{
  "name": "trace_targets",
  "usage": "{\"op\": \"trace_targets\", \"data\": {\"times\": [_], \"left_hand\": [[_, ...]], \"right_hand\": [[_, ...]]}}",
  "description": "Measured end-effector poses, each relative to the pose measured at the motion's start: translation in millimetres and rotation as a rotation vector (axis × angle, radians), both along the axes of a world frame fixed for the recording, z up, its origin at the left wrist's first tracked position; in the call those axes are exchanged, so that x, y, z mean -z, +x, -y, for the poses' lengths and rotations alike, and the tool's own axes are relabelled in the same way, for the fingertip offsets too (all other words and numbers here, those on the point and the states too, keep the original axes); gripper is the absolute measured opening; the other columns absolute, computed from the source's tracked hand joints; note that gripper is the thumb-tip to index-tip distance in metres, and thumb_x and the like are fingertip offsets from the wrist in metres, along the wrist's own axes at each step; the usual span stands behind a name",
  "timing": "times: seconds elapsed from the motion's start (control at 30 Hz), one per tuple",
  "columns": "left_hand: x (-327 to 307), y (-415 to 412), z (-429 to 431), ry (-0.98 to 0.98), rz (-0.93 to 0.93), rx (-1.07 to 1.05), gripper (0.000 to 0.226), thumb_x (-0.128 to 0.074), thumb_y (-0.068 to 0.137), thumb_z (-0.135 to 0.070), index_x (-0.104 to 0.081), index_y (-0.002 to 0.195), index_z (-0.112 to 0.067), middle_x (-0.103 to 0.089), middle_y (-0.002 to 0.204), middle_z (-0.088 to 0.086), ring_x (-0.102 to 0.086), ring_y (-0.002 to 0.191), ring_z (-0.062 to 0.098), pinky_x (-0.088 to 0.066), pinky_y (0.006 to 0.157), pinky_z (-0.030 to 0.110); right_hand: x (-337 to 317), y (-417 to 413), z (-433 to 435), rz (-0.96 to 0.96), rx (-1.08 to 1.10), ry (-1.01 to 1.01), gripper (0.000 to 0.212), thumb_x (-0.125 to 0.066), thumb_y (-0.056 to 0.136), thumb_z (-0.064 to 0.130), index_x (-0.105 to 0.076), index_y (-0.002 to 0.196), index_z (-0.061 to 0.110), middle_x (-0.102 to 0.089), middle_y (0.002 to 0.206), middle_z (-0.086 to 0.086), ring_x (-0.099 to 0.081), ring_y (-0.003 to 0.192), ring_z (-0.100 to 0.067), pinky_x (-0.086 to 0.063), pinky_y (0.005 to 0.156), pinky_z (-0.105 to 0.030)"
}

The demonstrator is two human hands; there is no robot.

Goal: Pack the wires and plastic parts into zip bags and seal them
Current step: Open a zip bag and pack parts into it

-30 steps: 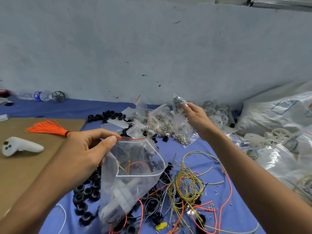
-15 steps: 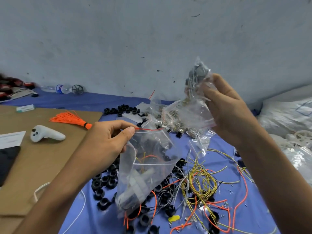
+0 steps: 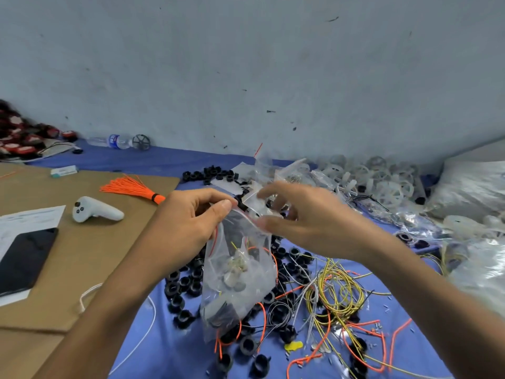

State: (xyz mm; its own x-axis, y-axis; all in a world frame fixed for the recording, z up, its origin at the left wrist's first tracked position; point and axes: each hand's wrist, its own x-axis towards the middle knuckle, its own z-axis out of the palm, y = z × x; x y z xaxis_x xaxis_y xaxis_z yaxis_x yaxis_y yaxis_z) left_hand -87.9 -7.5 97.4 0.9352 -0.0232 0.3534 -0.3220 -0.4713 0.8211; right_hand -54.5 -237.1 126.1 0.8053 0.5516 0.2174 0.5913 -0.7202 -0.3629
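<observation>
The zip bag [image 3: 240,274] hangs just below the two hands, lifted off the blue cloth [image 3: 153,348]. This lets its load of white plastic parts and a few wires sink to the bottom and leaves the mouth free, probably for sealing. The left hand [image 3: 188,222] pinches the bag's near top corner between thumb and forefinger, with the other fingers curled behind. The right hand [image 3: 306,222] sits at the opposite end of the mouth. Its thumb tip is at the red-lined rim, its fingers half curled and apart above, and blur hides whether it grips. Loose yellow wires [image 3: 336,294] lie below the right hand and black rings [image 3: 185,283] beneath the left.
</observation>
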Motion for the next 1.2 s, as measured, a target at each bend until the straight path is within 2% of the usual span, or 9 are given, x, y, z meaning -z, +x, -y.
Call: {"op": "trace_targets", "data": {"times": [0.07,0.17,0.23,0.33,0.47,0.6,0.73,0.9,1.2], "left_hand": [[-2.5,-0.8,-1.6,0.009,-0.005,0.028,0.015,-0.064,0.096,-0.03,-0.076,0.091,-0.038,-0.061,0.056,-0.005,-0.05,0.05,0.004,-0.04,0.053,0.02],[-4.4,-2.9,-5.9,0.002,-0.01,0.039,0.013,-0.066,0.095,-0.029,-0.076,0.091,-0.037,-0.059,0.055,-0.005,-0.047,0.049,0.005,-0.038,0.05,0.017],[-6.7,-5.4,-9.2,-0.007,-0.02,0.025,0.011,-0.067,0.094,-0.029,-0.076,0.093,-0.035,-0.057,0.055,-0.001,-0.047,0.051,0.009,-0.039,0.053,0.025],[-17.1,-9.2,-9.4,-0.022,-0.044,0.039,0.008,-0.071,0.091,-0.027,-0.077,0.093,-0.032,-0.06,0.06,0.012,-0.048,0.055,0.016,-0.041,0.058,0.033],[-46.1,-2.5,1.8,-0.143,-0.007,0.089,0.017,-0.073,0.08,-0.032,-0.073,0.093,-0.021,-0.061,0.054,-0.006,-0.047,0.044,0.008,-0.041,0.045,0.019],[-65.6,5.9,6.5,-0.157,0.061,0.151,0.047,-0.078,0.076,-0.057,-0.054,0.106,-0.03,-0.064,0.066,-0.008,-0.057,0.057,0.009,-0.049,0.055,0.02],[-41.9,3.5,12.4,0.097,0.02,0.171,0.061,-0.085,0.062,-0.057,-0.046,0.108,-0.049,-0.07,0.096,-0.014,-0.067,0.082,0.003,-0.056,0.072,0.021],[-13.6,29.7,37.6,0.132,0.038,0.105,0.008,-0.079,0.083,-0.027,-0.071,0.085,-0.029,-0.073,0.081,-0.007,-0.062,0.072,0.006,-0.05,0.075,0.027],[-13.5,85.0,68.4,-0.16,0.226,0.125,0.012,-0.07,0.092,-0.021,-0.063,0.095,-0.03,-0.07,0.085,-0.017,-0.064,0.078,0.007,-0.056,0.077,0.03]], "right_hand": [[5.7,-0.8,-8.9,-0.065,-0.034,0.012,0.045,-0.051,0.087,0.07,-0.052,0.124,0.044,-0.066,0.092,0.017,-0.058,0.071,0.006,-0.043,0.065,-0.024],[6.9,-6.8,-10.7,-0.121,-0.041,0.262,0.054,-0.042,0.081,0.084,-0.058,0.114,0.045,-0.068,0.079,0.016,-0.064,0.062,-0.001,-0.049,0.052,-0.021],[8.9,-12.7,-8.6,-0.044,-0.017,0.122,0.052,-0.044,0.081,0.084,-0.057,0.113,0.045,-0.067,0.077,0.022,-0.062,0.061,0.003,-0.043,0.048,-0.014],[5.7,-13.5,-8.0,-0.019,-0.011,0.058,0.011,-0.061,0.092,0.036,-0.069,0.096,0.031,-0.061,0.055,0.017,-0.053,0.043,-0.003,-0.04,0.044,-0.027],[-19.5,1.2,0.0,-0.297,0.065,0.717,0.026,-0.054,0.088,-0.003,-0.075,0.084,0.011,-0.058,0.05,-0.002,-0.047,0.039,-0.016,-0.041,0.039,-0.022],[-39.5,9.3,0.7,-0.373,0.033,1.034,0.025,-0.051,0.089,-0.003,-0.074,0.087,0.006,-0.056,0.054,-0.005,-0.049,0.043,-0.015,-0.045,0.043,-0.022],[-45.7,13.4,15.5,-0.4,-0.008,1.198,0.022,-0.049,0.093,-0.004,-0.07,0.095,0.002,-0.058,0.058,-0.007,-0.052,0.049,-0.018,-0.048,0.05,-0.027],[-33.3,21.4,37.1,-0.426,0.012,1.305,0.02,-0.047,0.095,-0.005,-0.066,0.1,0.0,-0.055,0.061,-0.009,-0.051,0.053,-0.02,-0.049,0.053,-0.029],[4.9,59.9,74.3,-0.371,0.063,1.508,0.021,-0.051,0.094,0.001,-0.069,0.104,0.006,-0.057,0.067,-0.006,-0.059,0.057,-0.014,-0.05,0.055,-0.025]]}}
